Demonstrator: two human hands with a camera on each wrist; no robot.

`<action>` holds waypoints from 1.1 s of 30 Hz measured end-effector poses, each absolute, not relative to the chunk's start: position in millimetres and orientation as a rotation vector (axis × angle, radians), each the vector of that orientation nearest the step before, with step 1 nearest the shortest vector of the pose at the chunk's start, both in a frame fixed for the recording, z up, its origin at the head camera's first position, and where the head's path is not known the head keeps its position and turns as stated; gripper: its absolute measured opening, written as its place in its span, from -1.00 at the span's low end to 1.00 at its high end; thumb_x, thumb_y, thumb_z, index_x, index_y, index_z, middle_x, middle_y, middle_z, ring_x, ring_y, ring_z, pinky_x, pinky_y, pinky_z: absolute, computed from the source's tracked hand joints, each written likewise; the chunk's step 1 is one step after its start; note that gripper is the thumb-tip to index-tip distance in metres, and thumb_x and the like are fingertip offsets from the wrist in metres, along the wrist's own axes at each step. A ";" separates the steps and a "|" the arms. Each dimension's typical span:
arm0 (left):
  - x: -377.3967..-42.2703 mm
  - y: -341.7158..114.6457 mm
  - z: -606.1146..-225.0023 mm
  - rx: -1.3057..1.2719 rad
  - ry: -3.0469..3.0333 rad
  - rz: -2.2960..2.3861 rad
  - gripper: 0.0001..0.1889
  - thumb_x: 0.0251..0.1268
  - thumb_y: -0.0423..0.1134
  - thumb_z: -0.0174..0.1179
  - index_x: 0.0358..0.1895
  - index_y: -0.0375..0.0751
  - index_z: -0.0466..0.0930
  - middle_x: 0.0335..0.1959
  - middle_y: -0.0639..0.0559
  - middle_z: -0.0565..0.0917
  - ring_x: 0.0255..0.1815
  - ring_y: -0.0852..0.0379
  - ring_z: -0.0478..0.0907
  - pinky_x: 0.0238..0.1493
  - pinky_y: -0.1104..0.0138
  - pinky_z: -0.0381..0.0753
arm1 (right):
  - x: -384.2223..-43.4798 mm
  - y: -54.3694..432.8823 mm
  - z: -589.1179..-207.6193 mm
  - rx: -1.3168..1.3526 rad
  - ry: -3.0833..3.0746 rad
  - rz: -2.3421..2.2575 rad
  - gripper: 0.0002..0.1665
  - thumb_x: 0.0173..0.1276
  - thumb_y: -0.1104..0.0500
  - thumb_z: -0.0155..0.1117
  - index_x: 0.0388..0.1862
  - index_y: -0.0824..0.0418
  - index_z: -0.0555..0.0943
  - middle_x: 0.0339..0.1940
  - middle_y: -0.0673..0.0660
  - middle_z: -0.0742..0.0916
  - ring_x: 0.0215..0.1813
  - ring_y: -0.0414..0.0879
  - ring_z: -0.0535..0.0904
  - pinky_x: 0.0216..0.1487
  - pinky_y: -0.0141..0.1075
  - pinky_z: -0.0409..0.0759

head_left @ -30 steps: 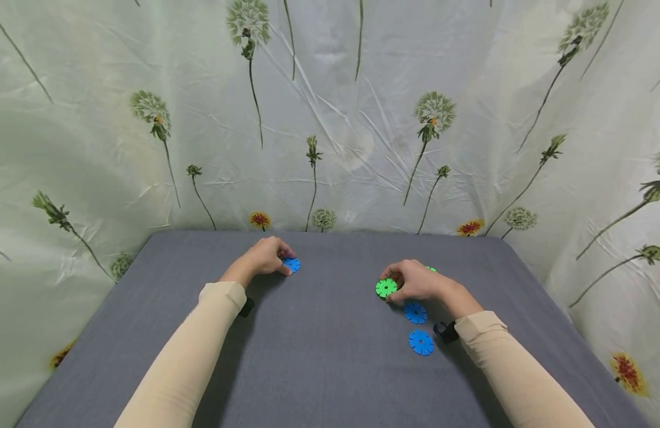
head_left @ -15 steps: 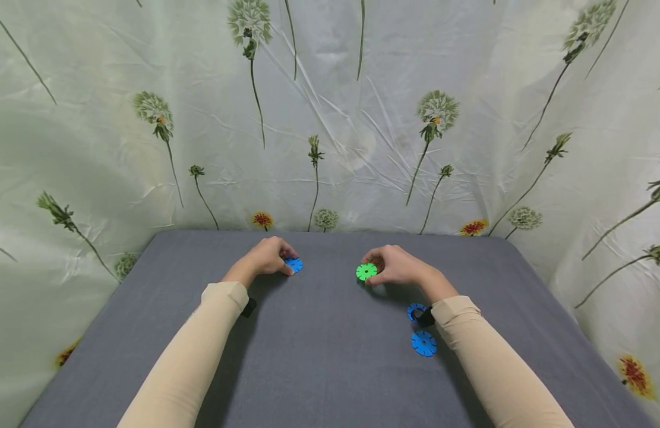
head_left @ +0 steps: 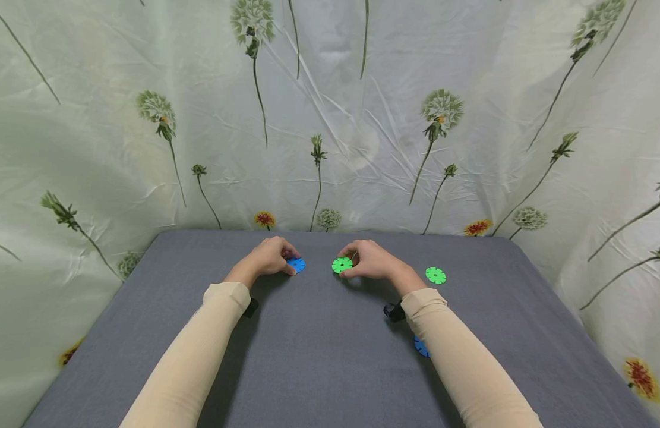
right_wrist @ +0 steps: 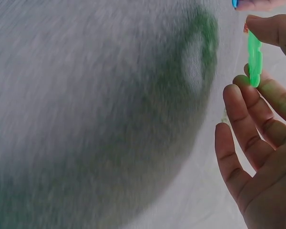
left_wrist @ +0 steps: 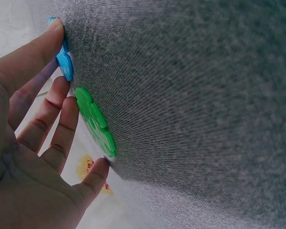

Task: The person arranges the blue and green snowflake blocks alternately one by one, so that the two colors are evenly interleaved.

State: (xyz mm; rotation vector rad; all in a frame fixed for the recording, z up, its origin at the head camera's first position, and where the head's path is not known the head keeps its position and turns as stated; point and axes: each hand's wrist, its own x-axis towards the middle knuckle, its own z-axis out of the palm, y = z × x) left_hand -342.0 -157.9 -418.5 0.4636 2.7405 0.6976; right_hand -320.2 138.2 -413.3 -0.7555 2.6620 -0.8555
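At the far middle of the table, my left hand [head_left: 265,257] pinches a blue notched plastic disc [head_left: 297,265] by its edges, between thumb and fingers. A green notched disc [left_wrist: 95,121] lies on the cloth by the other fingers of that hand in the left wrist view; in the head view the hand hides it. Facing it from the right, my right hand [head_left: 376,263] holds another green notched disc [head_left: 341,266] between thumb and fingertips. That disc is off the table, its shadow on the cloth below. A gap separates the two held discs.
Further right lies a loose green disc [head_left: 435,275]. Nearer to me, a blue disc [head_left: 421,346] is partly covered by the right sleeve [head_left: 463,362]. Grey cloth [head_left: 319,356] covers the table, and a flower-printed curtain [head_left: 330,119] hangs behind its far edge.
My right hand has carried the green disc leftward and slightly away, close to the left hand. Its arm now uncovers the loose green disc and hides one blue disc. The left hand stays put.
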 end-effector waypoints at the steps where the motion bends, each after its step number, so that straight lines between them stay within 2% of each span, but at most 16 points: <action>1: -342.3 -157.7 -418.7 0.465 2.742 0.695 -0.56 0.27 -0.20 0.58 0.22 -0.08 0.81 0.29 -0.15 0.76 0.39 -0.17 0.63 0.47 -0.09 0.55 | -321.2 135.9 -414.8 -0.751 2.662 -0.862 -0.44 0.36 0.08 0.57 0.28 0.24 0.73 0.11 0.20 0.79 0.09 0.02 0.76 0.12 -0.17 0.74; 8: -342.2 -156.7 -418.9 0.449 2.753 0.681 -0.56 0.27 -0.19 0.59 0.22 -0.06 0.81 0.29 -0.14 0.76 0.39 -0.16 0.63 0.49 -0.12 0.52 | -325.9 120.2 -421.2 -0.753 2.654 -0.879 -0.44 0.35 0.11 0.57 0.28 0.30 0.72 0.12 0.23 0.80 0.05 0.01 0.76 0.08 -0.22 0.74; 33: -343.8 -157.1 -420.3 0.433 2.757 0.661 -0.55 0.29 -0.16 0.57 0.25 -0.06 0.79 0.30 -0.14 0.75 0.40 -0.18 0.61 0.49 -0.17 0.49 | -333.5 83.1 -433.1 -0.711 2.688 -0.873 -0.46 0.35 0.12 0.59 0.28 0.25 0.74 0.09 0.18 0.81 0.05 -0.02 0.73 0.09 -0.23 0.71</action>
